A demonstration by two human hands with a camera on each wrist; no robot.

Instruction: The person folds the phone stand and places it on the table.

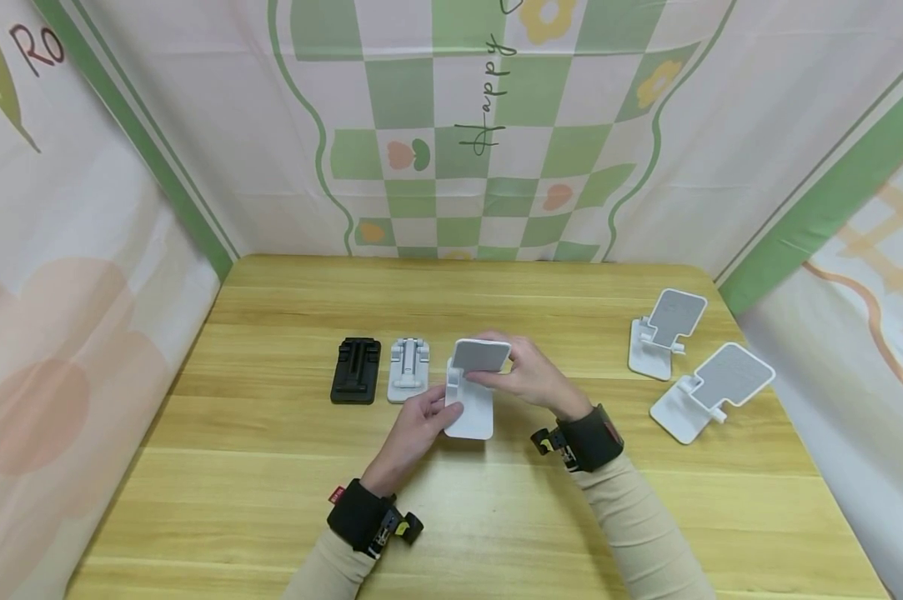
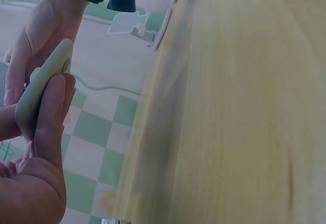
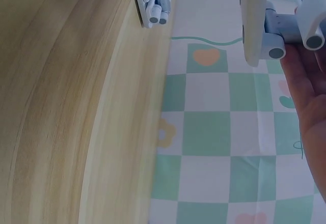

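Observation:
A white folding phone stand (image 1: pixel 472 414) with a grey pad is held up over the table between both hands. My left hand (image 1: pixel 419 425) pinches the edge of its base, thumb on top and fingers beneath, as the left wrist view shows with the base (image 2: pixel 43 86) seen edge-on. At the padded plate, my right hand (image 1: pixel 529 375) grips with the thumb in front and the fingers behind. The right wrist view shows the stand's hinge arm (image 3: pixel 285 28) unfolded from the base, with that hand's fingers behind it.
Left of the hands, a folded black phone stand (image 1: pixel 356 371) and a folded white phone stand (image 1: pixel 408 369) lie side by side. Two unfolded white stands, a rear one (image 1: pixel 649 350) and a front one (image 1: pixel 684 408), stand at the right. A patterned cloth (image 1: pixel 466 200) hangs behind the wooden table (image 1: pixel 271 483).

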